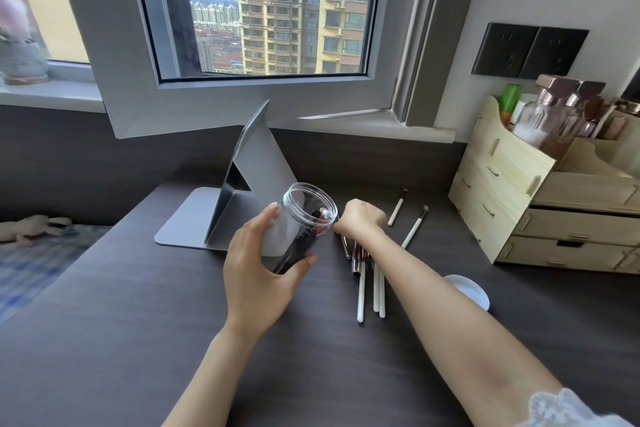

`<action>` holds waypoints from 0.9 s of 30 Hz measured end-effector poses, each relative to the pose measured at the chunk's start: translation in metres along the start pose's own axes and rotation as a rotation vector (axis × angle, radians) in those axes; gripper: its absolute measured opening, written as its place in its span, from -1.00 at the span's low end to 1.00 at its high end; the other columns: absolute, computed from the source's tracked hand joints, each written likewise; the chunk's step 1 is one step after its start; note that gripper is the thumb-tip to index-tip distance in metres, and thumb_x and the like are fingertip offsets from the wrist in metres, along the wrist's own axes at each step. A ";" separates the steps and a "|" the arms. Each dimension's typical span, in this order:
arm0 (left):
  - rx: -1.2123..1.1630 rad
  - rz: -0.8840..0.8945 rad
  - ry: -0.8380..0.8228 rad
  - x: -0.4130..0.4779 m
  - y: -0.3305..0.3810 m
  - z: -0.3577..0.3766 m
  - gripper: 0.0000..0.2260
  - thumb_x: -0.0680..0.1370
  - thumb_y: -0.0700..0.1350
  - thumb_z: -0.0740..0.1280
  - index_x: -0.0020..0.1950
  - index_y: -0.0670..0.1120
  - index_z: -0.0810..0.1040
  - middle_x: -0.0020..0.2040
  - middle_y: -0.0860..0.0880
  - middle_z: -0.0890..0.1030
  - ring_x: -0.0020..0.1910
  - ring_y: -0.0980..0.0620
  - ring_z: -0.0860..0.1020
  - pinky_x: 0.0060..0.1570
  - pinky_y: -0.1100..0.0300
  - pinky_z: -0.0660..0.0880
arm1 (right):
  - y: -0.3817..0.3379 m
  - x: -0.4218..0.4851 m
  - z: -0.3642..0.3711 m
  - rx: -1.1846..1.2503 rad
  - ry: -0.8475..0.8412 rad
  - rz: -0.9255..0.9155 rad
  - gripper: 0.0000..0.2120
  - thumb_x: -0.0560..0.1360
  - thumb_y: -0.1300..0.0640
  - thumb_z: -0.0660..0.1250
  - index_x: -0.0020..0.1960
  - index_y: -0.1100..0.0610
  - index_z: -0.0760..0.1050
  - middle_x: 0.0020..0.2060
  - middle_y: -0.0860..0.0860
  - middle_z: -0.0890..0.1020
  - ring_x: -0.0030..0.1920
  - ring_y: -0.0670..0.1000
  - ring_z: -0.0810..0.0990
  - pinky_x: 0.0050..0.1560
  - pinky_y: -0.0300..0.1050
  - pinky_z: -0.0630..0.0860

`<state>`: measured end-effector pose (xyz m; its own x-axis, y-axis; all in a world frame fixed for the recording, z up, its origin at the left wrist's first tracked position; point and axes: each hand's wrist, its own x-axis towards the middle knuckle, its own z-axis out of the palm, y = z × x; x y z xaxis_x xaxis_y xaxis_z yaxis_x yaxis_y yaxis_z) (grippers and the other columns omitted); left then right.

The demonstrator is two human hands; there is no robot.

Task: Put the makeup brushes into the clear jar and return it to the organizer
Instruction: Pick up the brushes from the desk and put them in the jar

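Head view: left hand (256, 274) wrapped around clear jar (304, 225), lifted above the dark desk (138, 340) and tilted, mouth open toward the far right, dark brush handles already inside. Right hand (362, 217) curled at the jar's rim, fingers closed over a cluster of white-handled makeup brushes (367, 284) lying beneath the wrist; exact grip hidden. Two more brushes (407, 222) loose further right. White lid (467, 289) near right. Wooden organizer (540, 198) far right, well apart. Folding mirror (242, 180) just behind the jar.
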<state>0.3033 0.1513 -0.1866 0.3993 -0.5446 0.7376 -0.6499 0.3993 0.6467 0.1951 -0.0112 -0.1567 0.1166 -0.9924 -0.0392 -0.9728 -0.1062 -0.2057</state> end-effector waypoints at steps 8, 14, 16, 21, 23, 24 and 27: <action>0.015 0.004 -0.010 0.000 0.001 0.000 -0.32 0.22 -0.03 0.54 0.29 0.09 0.37 0.16 0.11 0.53 0.14 0.01 0.53 0.15 0.01 0.47 | 0.018 -0.036 -0.061 1.171 0.210 -0.085 -0.68 0.49 0.21 0.23 -0.44 0.17 0.39 -0.52 0.05 0.45 -0.57 -0.02 0.37 -0.62 -0.27 0.25; 0.073 0.139 -0.065 0.000 0.007 -0.001 -0.38 0.26 0.02 0.47 0.29 0.02 0.39 0.16 0.11 0.50 0.14 0.08 0.48 0.19 0.27 0.38 | 0.029 -0.129 -0.091 1.201 0.181 -0.485 -0.86 0.49 0.27 0.29 -0.21 0.20 0.58 -0.41 -0.03 0.66 -0.40 -0.13 0.60 -0.38 -0.27 0.51; 0.091 0.212 -0.075 -0.001 0.009 -0.002 -0.39 0.27 0.00 0.47 0.28 -0.02 0.41 0.18 0.17 0.46 0.15 0.13 0.45 0.20 0.35 0.33 | 0.029 -0.145 -0.076 0.936 0.210 -0.580 -0.88 0.46 0.16 0.34 -0.18 0.15 0.63 -0.33 -0.04 0.65 -0.31 -0.16 0.57 -0.24 -0.24 0.50; 0.111 0.277 -0.103 -0.003 0.007 -0.001 -0.37 0.24 -0.04 0.54 0.26 -0.07 0.42 0.18 0.06 0.49 0.15 0.05 0.49 0.19 0.32 0.36 | 0.036 -0.145 -0.039 0.528 0.460 -0.724 -0.62 0.47 -0.08 0.17 -0.22 0.13 0.65 -0.09 -0.10 0.63 0.06 -0.04 0.50 0.12 -0.03 0.36; 0.120 0.282 -0.114 -0.002 0.007 -0.002 -0.39 0.27 0.00 0.51 0.26 -0.07 0.42 0.17 0.06 0.49 0.15 0.04 0.48 0.18 0.28 0.37 | 0.040 -0.141 -0.035 0.515 0.462 -0.744 -0.53 0.50 -0.17 0.13 -0.18 0.13 0.67 0.01 -0.12 0.60 0.15 -0.04 0.47 0.18 0.01 0.33; 0.124 0.283 -0.118 -0.002 0.007 -0.002 -0.40 0.28 0.02 0.49 0.27 -0.07 0.41 0.17 0.06 0.49 0.15 0.04 0.48 0.18 0.27 0.37 | 0.042 -0.139 -0.035 0.530 0.426 -0.758 -0.48 0.50 -0.24 0.11 -0.15 0.11 0.67 0.03 -0.15 0.58 0.18 -0.05 0.45 0.21 0.00 0.32; 0.128 0.283 -0.123 -0.002 0.007 -0.002 -0.41 0.29 0.05 0.48 0.27 -0.07 0.42 0.18 0.06 0.49 0.15 0.03 0.48 0.19 0.28 0.36 | 0.049 -0.134 -0.039 0.744 0.263 -0.780 -0.44 0.46 -0.35 0.07 -0.04 0.02 0.66 0.03 -0.18 0.59 0.21 -0.07 0.47 0.25 -0.14 0.33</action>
<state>0.2992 0.1565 -0.1831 0.1156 -0.5134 0.8503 -0.8027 0.4559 0.3844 0.1237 0.1145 -0.1234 0.5128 -0.6612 0.5476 -0.2778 -0.7313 -0.6229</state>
